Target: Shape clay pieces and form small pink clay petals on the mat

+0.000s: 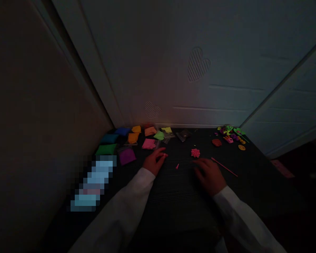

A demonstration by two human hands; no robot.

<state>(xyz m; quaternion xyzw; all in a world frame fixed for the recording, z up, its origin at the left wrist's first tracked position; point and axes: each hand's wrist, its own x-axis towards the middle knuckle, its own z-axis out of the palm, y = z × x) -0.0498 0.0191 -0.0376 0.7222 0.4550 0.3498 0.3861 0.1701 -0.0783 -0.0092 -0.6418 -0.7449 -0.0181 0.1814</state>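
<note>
My left hand (pixel 155 161) is over the dark table with thumb and fingers curled together around what looks like a small pink clay piece (pixel 165 155). My right hand (pixel 211 175) hovers low or rests on the table, palm down, fingers apart and holding nothing visible. Just beyond its fingertips sits a pink clay flower (pixel 195 153) with many petals. Between both hands lies a thin, tapered pink piece (pixel 177 166). A slender pink stick tool (pixel 224 167) lies slantwise, right of my right hand.
Colored clay packets, including a purple one (pixel 127 156) and a green one (pixel 106 149), line the left and back. A pixelated bright device (pixel 93 184) lies at left. Colorful clay shapes (pixel 230 133) cluster back right, near a red lump (pixel 216 142). A pale panel (pixel 158 70) stands behind.
</note>
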